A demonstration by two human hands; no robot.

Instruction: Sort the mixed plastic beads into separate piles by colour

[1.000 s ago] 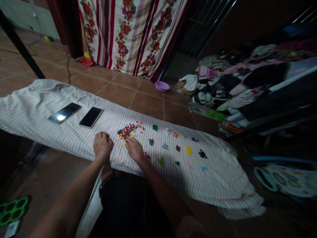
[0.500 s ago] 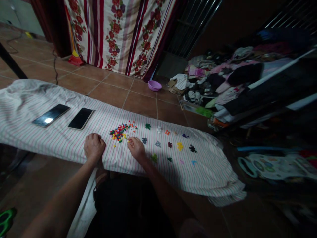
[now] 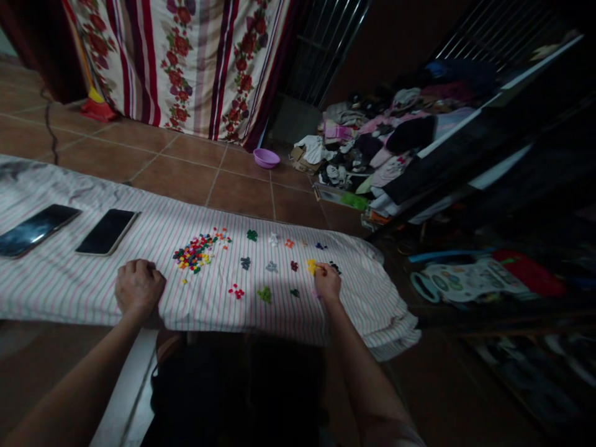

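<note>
My right hand (image 3: 327, 282) is at the right part of the striped cloth, its fingers pinched together at the edge of a small yellow pile (image 3: 311, 266). Whatever sits between its fingertips is too small to make out. Just beyond that hand lies a black pile (image 3: 335, 268), partly covered by it. My left hand (image 3: 138, 287) rests on the cloth with its fingers curled in, and nothing shows in it. To its right is a mixed heap of tiny coloured cubes (image 3: 198, 251). Sorted piles include red (image 3: 236, 291), lime green (image 3: 264, 293), grey (image 3: 272, 267) and dark red (image 3: 293, 266).
Two phones, one dark (image 3: 108, 231) and one reflective (image 3: 40, 230), lie at the left of the striped cloth (image 3: 195, 313). Past its far edge, a purple basin (image 3: 266, 158) stands on the tiled floor. A heap of clothes (image 3: 372, 139) is at the back right.
My right hand has moved from the mixed heap rightward to the yellow pile, uncovering the red pile. My left hand stays resting on the cloth. The view has shifted to the right.
</note>
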